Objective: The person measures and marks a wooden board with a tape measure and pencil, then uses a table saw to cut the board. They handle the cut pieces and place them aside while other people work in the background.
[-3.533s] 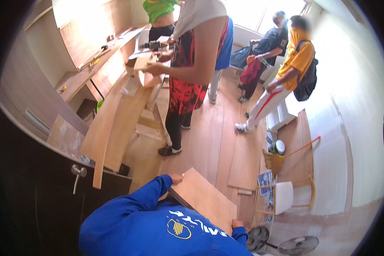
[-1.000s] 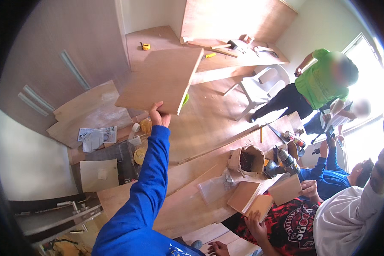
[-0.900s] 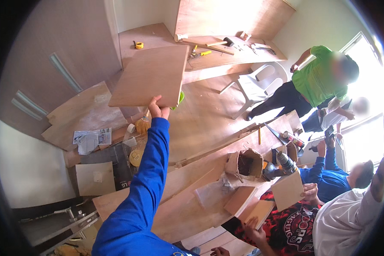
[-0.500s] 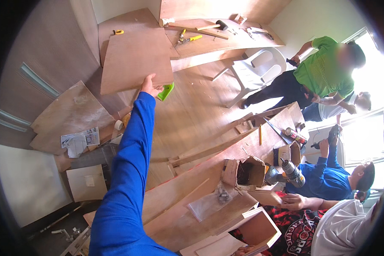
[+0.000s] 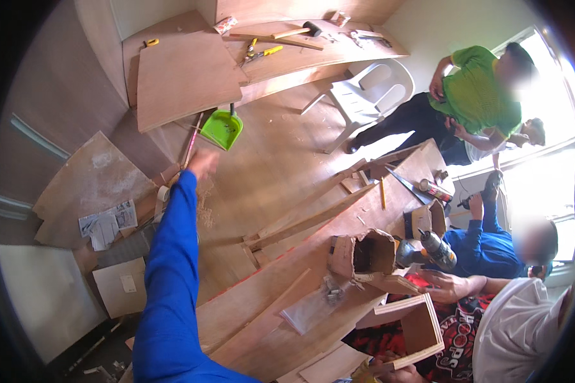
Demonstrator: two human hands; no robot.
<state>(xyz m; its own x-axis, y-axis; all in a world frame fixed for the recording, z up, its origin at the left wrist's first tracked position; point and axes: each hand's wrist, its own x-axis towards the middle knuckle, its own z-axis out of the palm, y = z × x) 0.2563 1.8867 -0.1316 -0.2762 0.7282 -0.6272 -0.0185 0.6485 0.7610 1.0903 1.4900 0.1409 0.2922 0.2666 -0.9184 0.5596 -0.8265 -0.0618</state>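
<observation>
My left hand [image 5: 201, 164], blurred at the end of my blue sleeve [image 5: 176, 255], reaches out with loosely open fingers and nothing visible in them. Just past it lie a green dustpan [image 5: 221, 131] and a thin pink stick [image 5: 191, 139]. A square plywood panel [image 5: 185, 83] rests on the built-in wooden desk [image 5: 329, 51], beside yellow-handled pliers [image 5: 266, 52], a mallet [image 5: 310, 29] and wood strips. My right hand is out of view.
A long plywood workbench [image 5: 281, 268] holds cardboard boxes, a drill [image 5: 437, 249] and a can. Co-workers in green [image 5: 473, 96], blue [image 5: 473, 249] and white [image 5: 511, 329] stand right. A white chair [image 5: 358, 96] is by the desk; loose boards [image 5: 96, 191] lie left.
My left hand has let go of the panel, which now rests on the desk, and has drawn down toward me. A co-worker's small plywood box has come further up into view.
</observation>
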